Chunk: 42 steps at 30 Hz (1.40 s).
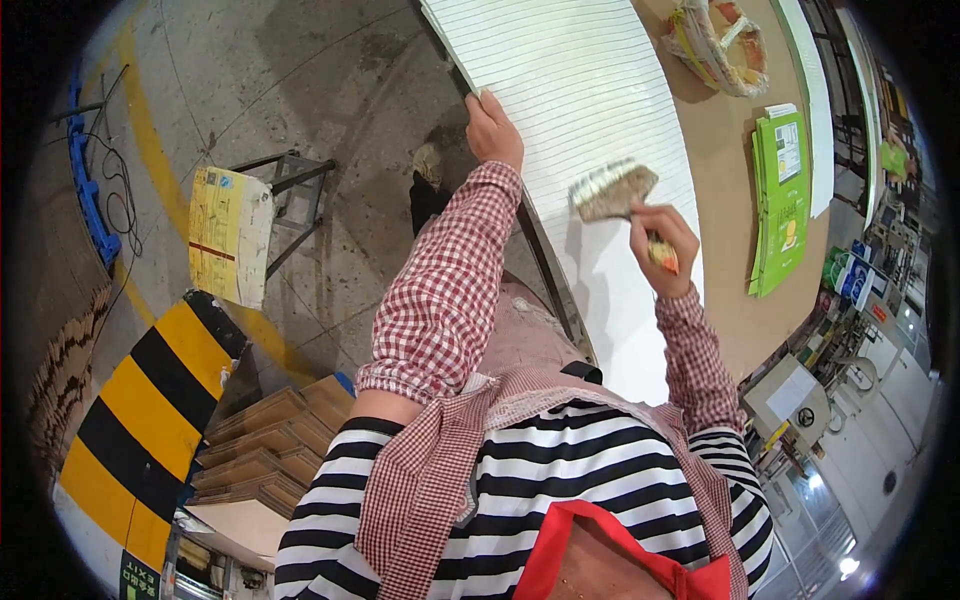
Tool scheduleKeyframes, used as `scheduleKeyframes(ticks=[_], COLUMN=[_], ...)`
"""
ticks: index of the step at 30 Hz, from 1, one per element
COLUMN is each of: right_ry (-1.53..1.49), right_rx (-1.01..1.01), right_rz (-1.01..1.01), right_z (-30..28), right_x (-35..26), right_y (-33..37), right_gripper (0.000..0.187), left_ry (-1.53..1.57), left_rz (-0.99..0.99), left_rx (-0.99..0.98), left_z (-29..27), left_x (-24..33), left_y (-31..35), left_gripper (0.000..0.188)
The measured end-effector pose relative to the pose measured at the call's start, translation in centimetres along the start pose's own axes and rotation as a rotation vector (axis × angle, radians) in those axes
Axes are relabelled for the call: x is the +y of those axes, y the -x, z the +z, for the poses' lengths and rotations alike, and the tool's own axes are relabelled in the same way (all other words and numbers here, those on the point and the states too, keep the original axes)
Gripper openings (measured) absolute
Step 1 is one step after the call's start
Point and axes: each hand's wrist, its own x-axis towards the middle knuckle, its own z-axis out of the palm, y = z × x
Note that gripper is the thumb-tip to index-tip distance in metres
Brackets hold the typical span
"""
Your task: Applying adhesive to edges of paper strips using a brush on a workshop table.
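A long run of overlapping white sheets (600,90) lies before me, their edges showing as many thin parallel lines. At its left edge my left hand (494,135) is closed on the sheets' border; part of the fingers is hidden. My right hand (664,250) grips a wide flat brush (622,194) by its handle, which has a yellow and orange end. The brush head is slightly blurred and sits over the sheets, left of that hand. Whether its bristles touch the paper I cannot tell.
Right of the sheets, a brown board (718,150) bears green printed packages (780,205) and a tape-wrapped ring (715,45). On the left stand a stool with a yellow printed cover (230,235), a black-and-yellow striped panel (150,430) and stacked cardboard (270,440). Machinery (800,405) is at right.
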Motion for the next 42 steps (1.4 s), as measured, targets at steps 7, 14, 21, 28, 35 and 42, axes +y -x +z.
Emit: scheduleKeyframes(ticks=[7, 14, 21, 28, 35, 42], right_ry=[-0.084, 0.024, -0.092, -0.173, -0.110, -0.087], right_rx=[0.178, -0.013, 0.224, 0.294, 0.162, 0.129], right_rz=[-0.057, 0.009, -0.040, -0.124, -0.220, -0.235], right_z=[1.5, -0.8, -0.9, 3.7, 6.1, 4.1], right_x=[-1.2, -0.3, -1.6, -1.7, -1.5, -3.0], right_y=[-5.9, 0.9, -5.0, -17.0, -19.1, -16.9], right_gripper=[0.007, 0.010, 0.004, 0.011, 0.010, 0.008], left_ry=[-0.001, -0.017, 0.000, 0.031, 0.049, 0.000], left_rz=[0.025, 0.017, -0.099, -0.132, -0.191, -0.138], left_rx=[-0.018, -0.029, -0.019, -0.147, -0.161, -0.112], left_z=[0.1, -0.1, 0.2, -0.2, 0.2, -0.3], left_x=[1.1, 1.8, -0.2, 1.2, 0.5, 0.6], left_y=[0.2, -0.3, 0.5, 0.9, 0.4, 0.5], left_gripper=[0.047, 0.046, 0.061, 0.064, 0.068, 0.067])
